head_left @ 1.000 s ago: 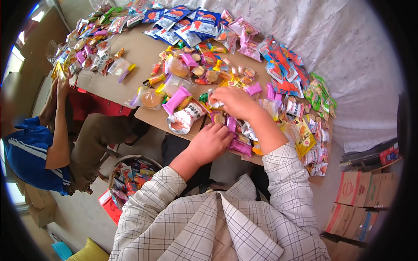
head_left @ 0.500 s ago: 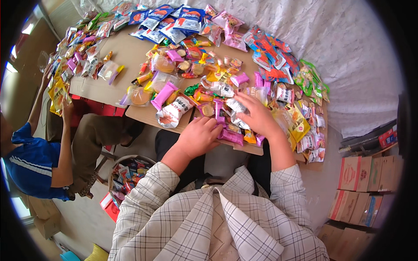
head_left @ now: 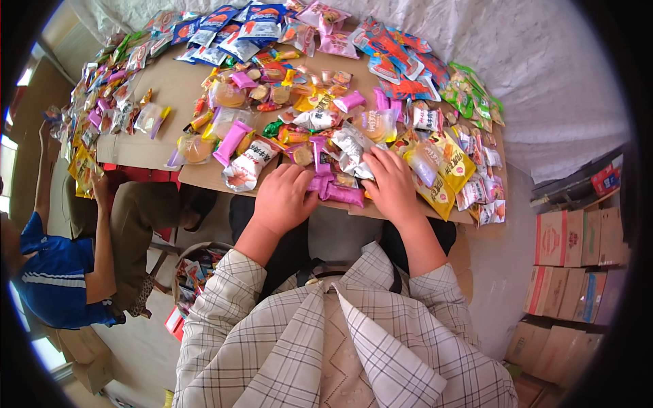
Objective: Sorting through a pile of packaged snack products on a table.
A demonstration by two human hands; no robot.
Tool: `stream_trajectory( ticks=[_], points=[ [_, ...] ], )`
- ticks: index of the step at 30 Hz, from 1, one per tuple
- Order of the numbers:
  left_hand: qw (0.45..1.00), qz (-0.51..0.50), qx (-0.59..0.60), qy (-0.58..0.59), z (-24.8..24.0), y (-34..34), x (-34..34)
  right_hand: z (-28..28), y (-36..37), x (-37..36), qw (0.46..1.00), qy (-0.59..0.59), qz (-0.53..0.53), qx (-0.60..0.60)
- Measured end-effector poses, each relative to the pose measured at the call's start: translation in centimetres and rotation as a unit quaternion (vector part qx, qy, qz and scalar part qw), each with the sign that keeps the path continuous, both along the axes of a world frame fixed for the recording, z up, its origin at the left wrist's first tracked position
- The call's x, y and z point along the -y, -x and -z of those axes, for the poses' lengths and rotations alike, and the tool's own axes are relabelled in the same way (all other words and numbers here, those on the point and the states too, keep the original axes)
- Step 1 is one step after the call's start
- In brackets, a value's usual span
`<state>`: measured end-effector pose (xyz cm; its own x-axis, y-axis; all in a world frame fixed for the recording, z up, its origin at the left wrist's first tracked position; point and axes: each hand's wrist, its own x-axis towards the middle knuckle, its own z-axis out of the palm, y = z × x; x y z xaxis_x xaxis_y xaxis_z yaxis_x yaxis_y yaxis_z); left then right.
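At the near edge of the table, my left hand lies over the rim of a snack pile, fingers extended and resting beside small purple packets. My right hand has its fingers apart, their tips touching the lower side of a white printed packet. Left of my left hand is another white packet. Yellow snack bags lie just right of my right hand. Beyond both hands, the mixed pile holds a purple-wrapped bar and a round cake in clear wrap.
Blue-and-white bags, red-and-blue packets and green packets line the table's far side. On the left, a person in a blue shirt holds a yellow bag. A filled basket stands below; cardboard boxes are stacked right.
The view has shifted, so the table sits further left. My right hand has drawn nearer and rightward off the white packet, whose printed face now shows. My left hand stays by the purple packets.
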<state>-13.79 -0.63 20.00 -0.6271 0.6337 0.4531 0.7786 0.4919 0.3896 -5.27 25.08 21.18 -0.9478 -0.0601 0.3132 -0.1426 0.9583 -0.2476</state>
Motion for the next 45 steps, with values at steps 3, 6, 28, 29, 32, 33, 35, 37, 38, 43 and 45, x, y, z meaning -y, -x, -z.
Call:
stream_trajectory(
  ticks=[3, 6, 28, 29, 32, 33, 35, 37, 38, 43, 45],
  points=[
    [1.000, 0.002, 0.000, -0.006, 0.0, 0.0, 0.1, 0.7, 1.9, 0.7, 1.000, 0.009, -0.006, -0.009],
    [1.000, -0.006, -0.003, -0.018, 0.0, 0.1, 0.0, 1.3, 3.3, 2.4, 0.993, 0.101, -0.059, 0.027],
    [0.997, 0.048, -0.019, 0.051, -0.7, -0.5, -0.2, -0.9, -2.2, -4.0, 0.991, 0.097, 0.025, 0.090],
    [0.997, 0.048, -0.015, 0.051, -0.8, -0.5, -0.2, -1.1, -2.5, -4.3, 0.994, 0.070, 0.017, 0.078],
    [0.997, 0.045, -0.017, 0.052, -0.8, -0.5, -0.3, -1.2, -3.2, -5.0, 0.999, 0.019, -0.018, 0.036],
    [0.997, 0.045, -0.018, 0.054, -0.8, -0.5, -0.3, -1.2, -3.3, -5.1, 0.999, 0.013, -0.022, 0.037],
    [0.997, 0.046, -0.020, 0.056, -0.8, -0.5, -0.3, -1.1, -3.4, -5.2, 0.999, 0.004, -0.018, 0.045],
    [0.998, 0.042, -0.011, 0.055, -0.8, -0.5, -0.4, -0.8, -3.1, -4.9, 0.998, -0.002, -0.005, 0.068],
    [0.998, 0.039, -0.005, 0.054, -0.8, -0.6, -0.4, -0.8, -3.0, -4.8, 0.997, 0.008, 0.002, 0.074],
    [0.997, 0.040, -0.008, 0.062, -0.9, -0.6, -0.3, -0.9, -2.9, -5.1, 0.993, 0.077, 0.043, 0.078],
    [0.997, 0.042, -0.010, 0.062, -0.9, -0.6, -0.3, -1.1, -3.0, -5.6, 0.993, 0.088, 0.038, 0.069]
  ],
)
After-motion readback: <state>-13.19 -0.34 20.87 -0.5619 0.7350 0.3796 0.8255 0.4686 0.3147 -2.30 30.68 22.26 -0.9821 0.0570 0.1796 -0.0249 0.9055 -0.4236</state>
